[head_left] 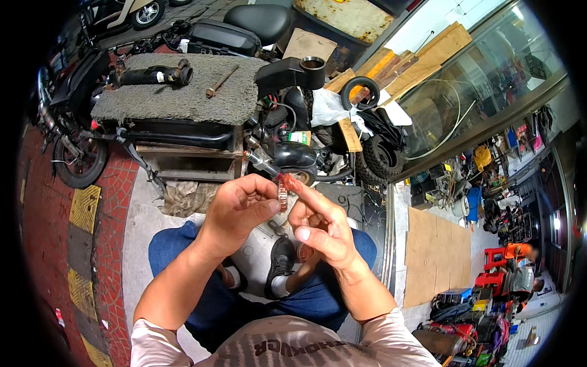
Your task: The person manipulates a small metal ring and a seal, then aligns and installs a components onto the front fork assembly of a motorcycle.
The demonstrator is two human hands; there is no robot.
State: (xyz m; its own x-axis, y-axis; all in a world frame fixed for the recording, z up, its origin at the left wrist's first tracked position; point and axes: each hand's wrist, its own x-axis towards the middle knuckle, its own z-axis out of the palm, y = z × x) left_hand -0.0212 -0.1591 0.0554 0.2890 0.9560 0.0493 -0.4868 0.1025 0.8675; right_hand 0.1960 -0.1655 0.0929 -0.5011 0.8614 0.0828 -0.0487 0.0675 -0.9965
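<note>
My left hand [238, 208] pinches a small ribbed cylindrical metal piece [282, 199] between thumb and fingers, held upright above my knees. It looks coated in red grease; whether it is a spring or a roller bearing I cannot tell. My right hand [324, 229] is beside it, index finger stretched out with red grease [293, 182] on its tip, close to the top of the piece. Its other fingers are half curled and the thumb stands apart, holding nothing. Below, between my feet, stands a small round container [304, 252] with reddish contents, partly hidden by my right hand.
Ahead, a carpet-topped bench [220, 92] carries a black cylindrical part [153, 75], a long bolt [222, 81] and a black arm with a round metal eye [312, 63]. Tyres [380, 158] and wood planks [403, 64] lie to the right; a motorcycle [76, 137] stands left.
</note>
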